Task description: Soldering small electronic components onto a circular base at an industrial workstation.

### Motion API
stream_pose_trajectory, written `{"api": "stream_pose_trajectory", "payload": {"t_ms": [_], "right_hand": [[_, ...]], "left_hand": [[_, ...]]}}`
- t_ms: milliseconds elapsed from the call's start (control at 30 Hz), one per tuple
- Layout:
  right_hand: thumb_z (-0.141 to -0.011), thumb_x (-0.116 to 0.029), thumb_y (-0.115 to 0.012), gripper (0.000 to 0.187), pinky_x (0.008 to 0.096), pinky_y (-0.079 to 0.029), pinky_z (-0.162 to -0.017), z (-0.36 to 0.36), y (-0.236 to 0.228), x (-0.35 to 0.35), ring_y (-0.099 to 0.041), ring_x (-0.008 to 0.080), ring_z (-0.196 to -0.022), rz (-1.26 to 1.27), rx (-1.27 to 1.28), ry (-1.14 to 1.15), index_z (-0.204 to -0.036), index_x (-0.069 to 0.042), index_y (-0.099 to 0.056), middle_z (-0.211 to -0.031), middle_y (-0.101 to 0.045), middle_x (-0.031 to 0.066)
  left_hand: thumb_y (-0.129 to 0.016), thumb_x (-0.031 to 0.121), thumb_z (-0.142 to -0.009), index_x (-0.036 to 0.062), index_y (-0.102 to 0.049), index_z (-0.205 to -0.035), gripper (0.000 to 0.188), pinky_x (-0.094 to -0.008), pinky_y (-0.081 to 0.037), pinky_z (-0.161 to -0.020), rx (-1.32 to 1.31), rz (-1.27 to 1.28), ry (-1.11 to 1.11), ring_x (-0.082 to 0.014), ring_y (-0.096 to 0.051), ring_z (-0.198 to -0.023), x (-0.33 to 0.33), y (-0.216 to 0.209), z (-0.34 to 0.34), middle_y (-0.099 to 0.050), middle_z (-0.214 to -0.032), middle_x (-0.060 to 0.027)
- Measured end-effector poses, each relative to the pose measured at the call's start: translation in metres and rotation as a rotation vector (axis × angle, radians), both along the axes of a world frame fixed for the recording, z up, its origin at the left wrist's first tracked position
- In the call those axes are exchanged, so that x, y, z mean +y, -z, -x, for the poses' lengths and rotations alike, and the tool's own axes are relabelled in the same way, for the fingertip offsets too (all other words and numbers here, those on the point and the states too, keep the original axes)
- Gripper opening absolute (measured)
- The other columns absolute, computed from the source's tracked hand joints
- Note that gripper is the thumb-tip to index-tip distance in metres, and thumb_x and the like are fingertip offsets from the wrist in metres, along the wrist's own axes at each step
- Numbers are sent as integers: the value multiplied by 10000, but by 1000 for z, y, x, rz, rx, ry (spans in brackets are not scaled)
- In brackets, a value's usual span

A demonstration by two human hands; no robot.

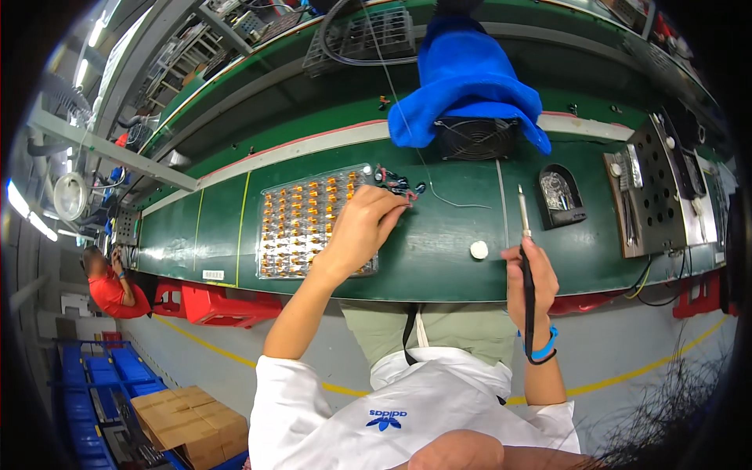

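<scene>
My right hand [536,274] is wrapped round a soldering iron [528,270], its metal tip pointing away from me over the green bench. My left hand [362,227] reaches over the right side of a clear tray [265,254] holding rows of small orange-and-metal parts. Its thumb and fingers pinch together beside a small pile of dark components with reddish leads [398,185]. What sits between those fingertips is too small to make out. A thin strand of solder wire [458,204] hangs from above and curls onto the bench. Between my hands lies a round white piece [479,250].
A black fan [476,139] under a blue cloth hood [474,74] stands at the back. To the right are a black bin [561,197] of small metal parts and a perforated metal box [662,188]. Another person [117,286] sits far left. Red stools [227,304] stand below the bench.
</scene>
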State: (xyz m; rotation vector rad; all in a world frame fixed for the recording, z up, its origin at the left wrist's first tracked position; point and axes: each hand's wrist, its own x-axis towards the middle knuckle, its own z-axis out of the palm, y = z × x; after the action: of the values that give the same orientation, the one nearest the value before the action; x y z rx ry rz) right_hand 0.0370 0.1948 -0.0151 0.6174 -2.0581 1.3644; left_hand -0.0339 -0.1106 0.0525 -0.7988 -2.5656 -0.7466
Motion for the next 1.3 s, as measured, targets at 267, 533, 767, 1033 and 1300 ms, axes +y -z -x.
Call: {"api": "stream_pose_trajectory", "payload": {"t_ms": [267, 533, 767, 1033, 1300], "right_hand": [[-1020, 87, -538, 206, 336, -592, -761, -2, -1, -4, -724, 241, -814, -32, -57, -54, -1201, -7, -569, -1064, -772, 197], [-921, 142, -599, 308, 344, -562, -731, 3, -2, -10, -665, 251, -796, -27, 15, 118, -1178, -22, -556, -1141, -767, 196], [-875, 117, -632, 284, 340, -518, -641, 1, 3, -7, -599, 252, -718, -123, 110, 34, -1084, -46, -529, -1156, -766, 186], [-784, 123, -648, 317, 337, -512, -644, 2, -4, -8, -592, 261, -710, -307, 79, 41, -1058, -28, -601, -1198, -761, 161], [-795, 143, -648, 302, 358, -536, -695, 4, 0, -11, -618, 274, -757, -119, 30, -8, -1031, -38, -593, -1186, -761, 188]], "left_hand": [[-799, -65, -799, -6, -718, -962, 191, -336, -566, -717, 27, -289, -47, -239, -700, -799, 48, 11, -36, -734, -927, -115], [-822, -78, -765, -8, -735, -970, 234, -348, -560, -703, 97, -305, 109, -273, -697, -815, 92, 38, -39, -727, -958, -120], [-818, -106, -718, 12, -749, -985, 300, -332, -545, -679, 125, -303, 140, -251, -688, -802, 99, 48, -40, -718, -958, -92], [-829, -105, -683, -14, -743, -982, 324, -366, -588, -749, 115, -206, 264, -291, -704, -877, 96, 50, -43, -705, -1015, -116], [-829, -102, -665, -16, -747, -982, 339, -378, -593, -754, 116, -170, 242, -300, -701, -907, 87, 49, -45, -706, -1033, -125]]}}
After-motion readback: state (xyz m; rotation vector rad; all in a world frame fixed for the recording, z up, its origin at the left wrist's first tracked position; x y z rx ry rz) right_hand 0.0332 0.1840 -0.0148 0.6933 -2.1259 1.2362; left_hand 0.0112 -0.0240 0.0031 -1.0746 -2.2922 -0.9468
